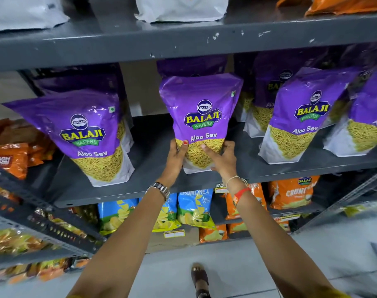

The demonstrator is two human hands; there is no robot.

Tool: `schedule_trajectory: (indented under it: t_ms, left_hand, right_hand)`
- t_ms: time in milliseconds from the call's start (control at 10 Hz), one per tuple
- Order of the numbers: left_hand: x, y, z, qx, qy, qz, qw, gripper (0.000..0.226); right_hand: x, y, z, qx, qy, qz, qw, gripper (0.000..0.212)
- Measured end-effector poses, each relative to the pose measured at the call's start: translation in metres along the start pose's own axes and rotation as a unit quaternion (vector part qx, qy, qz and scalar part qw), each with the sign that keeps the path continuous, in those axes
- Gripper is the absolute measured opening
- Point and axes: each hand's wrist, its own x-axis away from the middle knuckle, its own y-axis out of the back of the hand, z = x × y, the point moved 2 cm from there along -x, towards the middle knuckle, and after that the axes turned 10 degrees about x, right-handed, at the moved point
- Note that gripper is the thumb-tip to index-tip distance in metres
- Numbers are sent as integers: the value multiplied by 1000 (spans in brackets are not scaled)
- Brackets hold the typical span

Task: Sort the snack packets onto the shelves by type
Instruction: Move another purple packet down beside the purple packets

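On middle shelf (153,160), purple packet (201,108) clasped between left hand (176,157), right hand (223,157).

Both forearms are bare from elbow to wrist; at the bottom edge of the view a strip of yellow sleeve (335,294) shows on the right arm, and a thinner yellow edge on the left; the left wrist wears a metal watch (160,188) with a silver link band; the right wrist carries a pale thread (234,179) tied with a loose end, and below it an orange-red band (241,194) with small printed marks; the left hand (177,157) has red polish on the thumbnail; the right hand (223,157) has plain nails; one foot wears a dark brown sandal (199,279) with a strap.
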Motion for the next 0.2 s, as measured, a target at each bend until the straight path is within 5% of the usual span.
schedule_trajectory:
  t_ms: [200]
  left_hand:
    - [5, -6, -1, -15, -45, -40, 998, 51]
  right_hand:
    - [9, 19, 4, -56, -5, -33, 998, 68]
